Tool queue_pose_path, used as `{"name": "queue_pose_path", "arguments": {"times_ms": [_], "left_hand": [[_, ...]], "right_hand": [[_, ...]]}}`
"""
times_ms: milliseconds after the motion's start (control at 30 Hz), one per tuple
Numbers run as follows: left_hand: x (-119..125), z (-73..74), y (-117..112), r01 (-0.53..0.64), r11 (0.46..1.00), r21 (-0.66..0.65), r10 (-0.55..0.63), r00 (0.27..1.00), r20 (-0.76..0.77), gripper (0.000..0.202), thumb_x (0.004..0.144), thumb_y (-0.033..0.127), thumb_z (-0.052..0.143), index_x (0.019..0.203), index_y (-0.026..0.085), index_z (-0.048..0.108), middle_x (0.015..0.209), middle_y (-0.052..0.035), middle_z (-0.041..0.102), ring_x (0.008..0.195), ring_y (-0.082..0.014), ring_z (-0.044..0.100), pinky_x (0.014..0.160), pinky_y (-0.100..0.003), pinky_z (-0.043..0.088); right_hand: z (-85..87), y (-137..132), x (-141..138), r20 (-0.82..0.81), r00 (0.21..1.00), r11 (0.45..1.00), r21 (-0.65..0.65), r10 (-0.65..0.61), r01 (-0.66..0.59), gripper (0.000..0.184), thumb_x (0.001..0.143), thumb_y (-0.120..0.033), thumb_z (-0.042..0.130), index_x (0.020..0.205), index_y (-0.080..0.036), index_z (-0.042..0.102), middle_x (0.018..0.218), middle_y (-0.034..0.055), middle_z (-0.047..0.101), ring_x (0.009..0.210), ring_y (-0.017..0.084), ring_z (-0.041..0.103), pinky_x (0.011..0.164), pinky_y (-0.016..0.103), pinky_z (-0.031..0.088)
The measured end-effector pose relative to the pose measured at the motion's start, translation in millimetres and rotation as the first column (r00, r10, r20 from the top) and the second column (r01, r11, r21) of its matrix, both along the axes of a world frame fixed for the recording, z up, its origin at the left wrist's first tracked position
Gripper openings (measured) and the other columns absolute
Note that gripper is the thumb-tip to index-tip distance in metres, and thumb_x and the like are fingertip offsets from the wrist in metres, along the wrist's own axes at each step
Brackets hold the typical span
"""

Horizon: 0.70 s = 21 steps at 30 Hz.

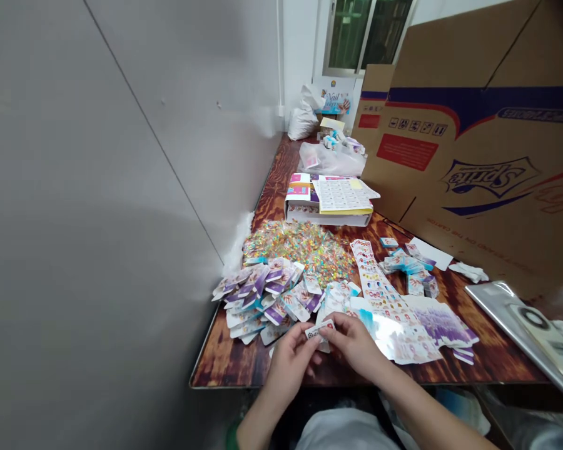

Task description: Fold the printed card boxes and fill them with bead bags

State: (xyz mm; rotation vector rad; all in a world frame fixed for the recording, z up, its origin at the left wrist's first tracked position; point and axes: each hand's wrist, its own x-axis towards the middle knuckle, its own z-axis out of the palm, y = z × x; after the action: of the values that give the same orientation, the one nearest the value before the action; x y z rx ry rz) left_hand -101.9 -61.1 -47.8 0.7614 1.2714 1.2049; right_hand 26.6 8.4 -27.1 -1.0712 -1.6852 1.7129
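Note:
Both my hands meet at the near edge of a wooden table (244, 362). My left hand (291, 359) and my right hand (354, 344) pinch one small printed card (318, 330) between their fingertips. Just beyond the card lies a heap of small purple-and-white packets (267, 294). A mound of tiny multicoloured pieces (304, 247) spreads behind the heap. Long sticker sheets (378, 284) and shiny sheets (403, 337) lie to the right of my hands.
A grey wall (98, 219) runs along the left side. A large cardboard Sprite box (488, 169) stands on the right. A white box with printed sheets (331, 203) sits mid-table, plastic bags (331, 156) behind it. A clear-wrapped flat pack (530, 328) lies at the right.

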Motion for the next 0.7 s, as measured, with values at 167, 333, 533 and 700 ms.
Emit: {"name": "queue_pose_path", "arguments": {"times_ms": [167, 333, 533, 700], "left_hand": [[-28, 12.7, -3, -0.012, 1.0, 0.014, 0.015, 0.974, -0.225, 0.039, 0.08, 0.049, 0.051, 0.104, 0.018, 0.054, 0.076, -0.0029, 0.062, 0.058, -0.0124, 0.055, 0.047, -0.02, 0.041], [-51, 48.0, 16, 0.079, 0.985, 0.155, 0.024, 0.82, -0.572, 0.028, 0.083, 0.041, 0.051, 0.098, 0.021, 0.062, 0.083, -0.0039, 0.066, 0.068, -0.016, 0.059, 0.063, -0.024, 0.045], [-50, 81.1, 92, 0.302, 0.928, 0.218, 0.063, 0.449, -0.891, 0.02, 0.084, 0.026, 0.048, 0.091, 0.021, 0.066, 0.093, -0.0064, 0.068, 0.088, -0.0215, 0.06, 0.08, -0.031, 0.042], [-35, 64.4, 179, 0.263, 0.963, -0.065, -0.125, 0.219, -0.968, 0.016, 0.08, 0.018, 0.053, 0.084, 0.012, 0.068, 0.09, -0.0139, 0.066, 0.091, -0.0259, 0.059, 0.081, -0.037, 0.043]], "right_hand": [[16.5, 38, -3, 0.042, 0.997, 0.994, 0.086, -0.064, 0.06, 0.027, 0.073, -0.043, 0.061, 0.068, -0.017, 0.055, 0.053, -0.0047, 0.046, 0.05, 0.01, 0.042, 0.049, 0.022, 0.033], [35.7, 67, 25, 0.063, 0.961, 0.955, 0.141, -0.27, 0.26, 0.034, 0.069, -0.05, 0.063, 0.064, -0.017, 0.052, 0.049, -0.0048, 0.045, 0.046, 0.01, 0.04, 0.047, 0.023, 0.032], [36.9, 48, 61, 0.053, 0.953, 0.943, 0.17, -0.298, 0.286, 0.033, 0.07, -0.049, 0.062, 0.066, -0.017, 0.054, 0.052, -0.0031, 0.046, 0.048, 0.011, 0.041, 0.048, 0.024, 0.033], [33.2, 33, 103, 0.026, 0.95, 0.938, 0.173, -0.31, 0.301, 0.033, 0.07, -0.05, 0.062, 0.064, -0.019, 0.054, 0.053, -0.002, 0.047, 0.05, 0.012, 0.042, 0.048, 0.025, 0.035]]}}
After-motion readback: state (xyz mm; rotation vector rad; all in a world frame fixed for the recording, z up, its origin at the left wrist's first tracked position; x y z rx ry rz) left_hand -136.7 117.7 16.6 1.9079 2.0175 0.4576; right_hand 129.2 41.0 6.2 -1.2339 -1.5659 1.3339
